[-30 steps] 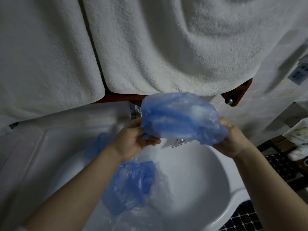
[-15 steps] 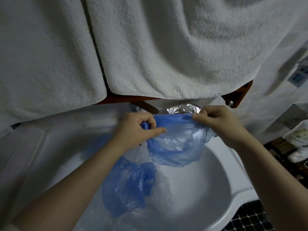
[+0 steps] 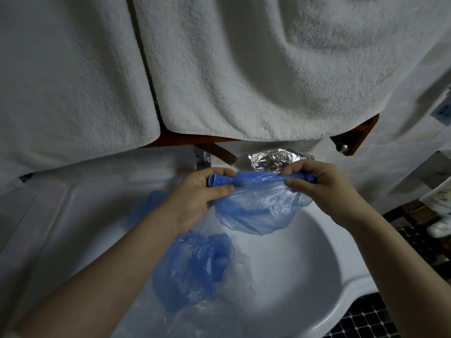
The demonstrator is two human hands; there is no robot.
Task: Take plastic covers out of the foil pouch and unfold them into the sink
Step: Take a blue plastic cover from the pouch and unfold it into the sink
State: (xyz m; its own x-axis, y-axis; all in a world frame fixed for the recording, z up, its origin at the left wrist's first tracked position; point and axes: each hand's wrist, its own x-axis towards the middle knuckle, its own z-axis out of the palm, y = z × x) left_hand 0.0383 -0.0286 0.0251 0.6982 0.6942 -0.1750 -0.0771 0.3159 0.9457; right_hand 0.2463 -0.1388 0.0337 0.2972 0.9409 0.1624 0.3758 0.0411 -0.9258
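Observation:
A blue plastic cover (image 3: 256, 211) hangs over the white sink (image 3: 317, 276), stretched by its top edge between both hands. My left hand (image 3: 197, 198) pinches its left end and my right hand (image 3: 324, 189) pinches its right end. The crinkled silver foil pouch (image 3: 273, 159) lies on the sink's back ledge just behind my hands. More crumpled blue covers (image 3: 195, 272) lie in the basin under my left forearm, and another blue patch (image 3: 151, 203) shows to the left of that arm. A clear plastic sheet (image 3: 202, 320) spreads at the basin's near side.
Two thick white towels (image 3: 244, 69) hang from a wooden rail (image 3: 185, 140) directly above the sink. A metal tap (image 3: 202, 159) stands behind my left hand. Dark mosaic floor tiles (image 3: 366, 320) lie at the lower right, with shelves and small items (image 3: 439, 198) on the right.
The bunched cover has been turned down and pulled out sideways. It now hangs open below my hands, which have moved farther apart, and the foil pouch shows behind them.

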